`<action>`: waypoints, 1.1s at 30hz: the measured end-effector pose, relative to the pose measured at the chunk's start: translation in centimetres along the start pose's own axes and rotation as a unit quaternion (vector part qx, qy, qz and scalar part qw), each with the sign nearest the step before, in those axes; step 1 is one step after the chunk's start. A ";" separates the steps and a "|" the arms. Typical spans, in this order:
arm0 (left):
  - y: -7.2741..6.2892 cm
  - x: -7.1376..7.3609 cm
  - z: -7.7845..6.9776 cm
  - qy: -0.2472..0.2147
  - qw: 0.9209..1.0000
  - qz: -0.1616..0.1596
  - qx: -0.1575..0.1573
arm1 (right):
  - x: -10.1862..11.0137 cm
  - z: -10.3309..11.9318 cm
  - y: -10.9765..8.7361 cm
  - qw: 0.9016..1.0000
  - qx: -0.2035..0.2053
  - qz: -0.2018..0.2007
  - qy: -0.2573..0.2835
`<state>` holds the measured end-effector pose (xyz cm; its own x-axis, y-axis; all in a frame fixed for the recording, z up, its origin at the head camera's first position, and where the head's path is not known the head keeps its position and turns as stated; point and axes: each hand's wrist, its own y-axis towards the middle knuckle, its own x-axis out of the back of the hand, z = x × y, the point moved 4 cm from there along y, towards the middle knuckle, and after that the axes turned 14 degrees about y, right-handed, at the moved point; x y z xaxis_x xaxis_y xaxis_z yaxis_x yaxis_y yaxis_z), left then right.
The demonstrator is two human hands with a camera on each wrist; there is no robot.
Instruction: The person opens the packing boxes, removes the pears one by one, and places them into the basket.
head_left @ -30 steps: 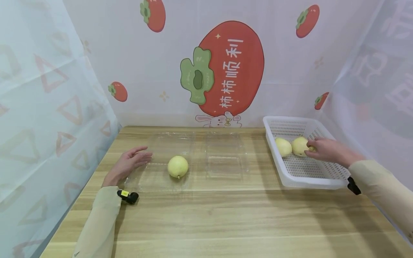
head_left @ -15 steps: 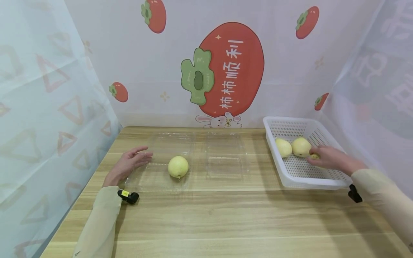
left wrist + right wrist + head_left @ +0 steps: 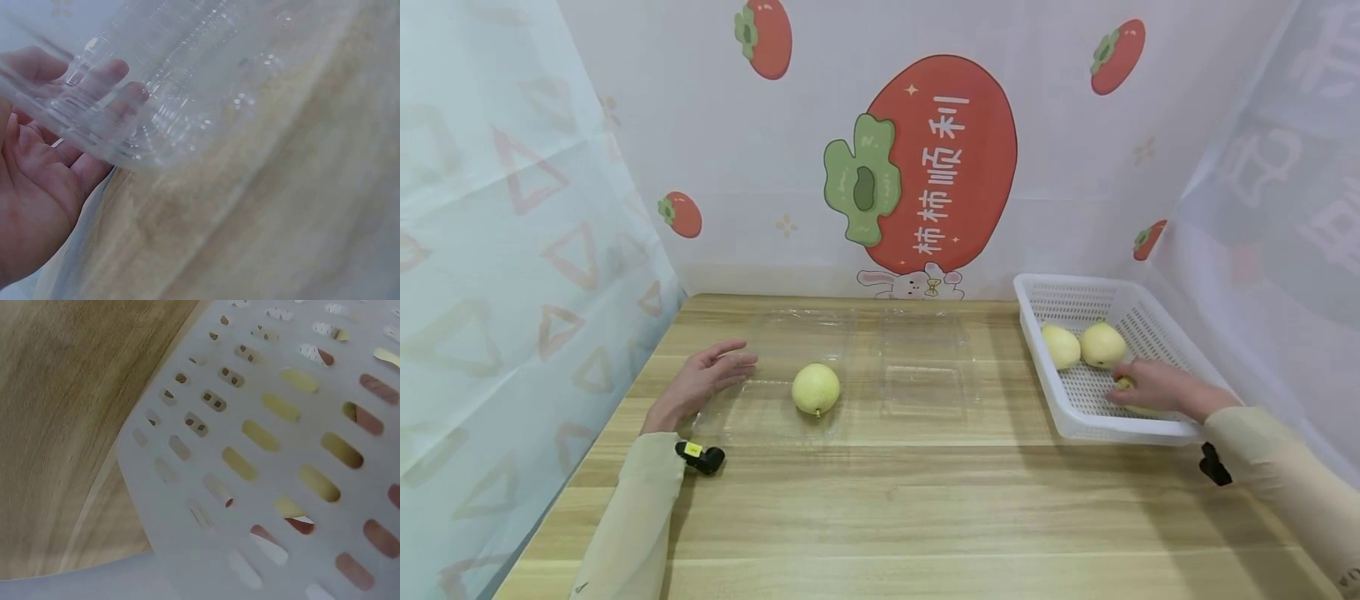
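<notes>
My left hand (image 3: 703,379) lies at the left side of a clear plastic clamshell box (image 3: 752,417), fingers loosely extended. In the left wrist view, several fingers (image 3: 115,72) show through the clear wall; whether they press on it I cannot tell. One yellow pear (image 3: 816,389) sits in that box, stem toward me. My right hand (image 3: 1161,387) is down inside a white perforated basket (image 3: 1052,408), its fingers curled around a pear (image 3: 1126,382) mostly hidden under the hand. Beside it in the basket lie two more pears (image 3: 1102,344). Through the basket's slots the right wrist view shows yellow pear skin (image 3: 259,434) and fingers.
A second clear plastic box (image 3: 925,387) stands open in the middle of the wooden table (image 3: 880,508), right of the first. White printed cloth (image 3: 760,167) hangs behind the table and on both sides.
My right hand has moved toward me and lower in the basket, the partly hidden pear going along with it. The left hand and the pear in the box stay put.
</notes>
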<state>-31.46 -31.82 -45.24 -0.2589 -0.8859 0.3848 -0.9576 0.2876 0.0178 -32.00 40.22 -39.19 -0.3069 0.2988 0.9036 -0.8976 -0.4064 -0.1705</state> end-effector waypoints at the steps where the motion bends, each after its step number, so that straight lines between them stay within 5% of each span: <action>1: 0.0 0.0 0.0 0.002 1.000 -0.001 -0.001 | -0.1 0.0 0.0 1.000 -0.001 -0.001 -0.005; 20: 0.1 0.1 0.1 0.002 1.000 -0.001 0.003 | 1.3 0.5 0.5 1.000 -0.023 -0.002 -0.008; 33: 0.2 -0.1 0.1 0.003 1.000 -0.006 0.009 | 2.9 2.9 0.6 0.999 0.019 -0.031 -0.022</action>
<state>-31.64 -31.71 -45.36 -0.2461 -0.8869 0.3909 -0.9629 0.2696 0.0056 -32.50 38.29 -35.55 -0.2355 0.2870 0.9285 -0.9017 -0.4209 -0.0986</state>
